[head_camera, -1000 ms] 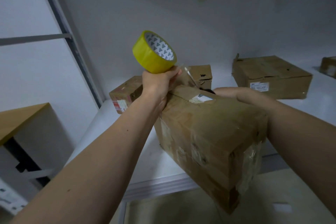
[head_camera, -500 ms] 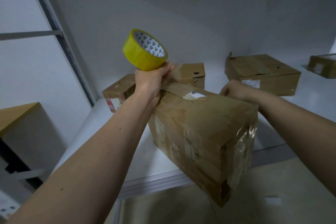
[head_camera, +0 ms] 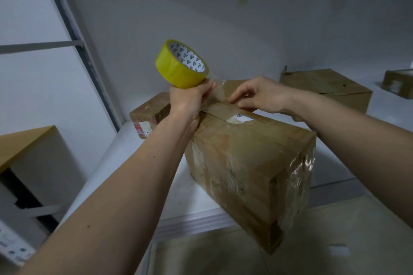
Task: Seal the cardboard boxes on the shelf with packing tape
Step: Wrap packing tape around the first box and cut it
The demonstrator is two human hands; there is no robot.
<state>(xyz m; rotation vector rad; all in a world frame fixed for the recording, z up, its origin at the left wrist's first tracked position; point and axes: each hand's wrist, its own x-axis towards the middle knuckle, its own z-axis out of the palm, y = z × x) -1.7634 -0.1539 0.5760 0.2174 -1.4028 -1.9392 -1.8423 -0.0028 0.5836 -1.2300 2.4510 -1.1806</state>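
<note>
A large brown cardboard box (head_camera: 252, 163) lies on the white shelf (head_camera: 178, 194), its near corner hanging over the front edge. My left hand (head_camera: 190, 98) grips a yellow roll of packing tape (head_camera: 178, 65) held up above the box's far left top edge. A clear strip of tape (head_camera: 218, 94) runs from the roll down to the box top. My right hand (head_camera: 257, 95) rests on the far top of the box, with its fingertips pinched on the strip's end at the flap seam.
A small box (head_camera: 148, 114) with a red label sits behind the large one at the left. A flat wide box (head_camera: 328, 87) and another box (head_camera: 400, 82) stand farther right on the shelf. A metal upright (head_camera: 73, 35) rises at the left, beside a wooden desk (head_camera: 24, 143).
My right hand has moved from the box's right top edge leftward to the seam and taken the tape end. A strip is now pulled off the roll.
</note>
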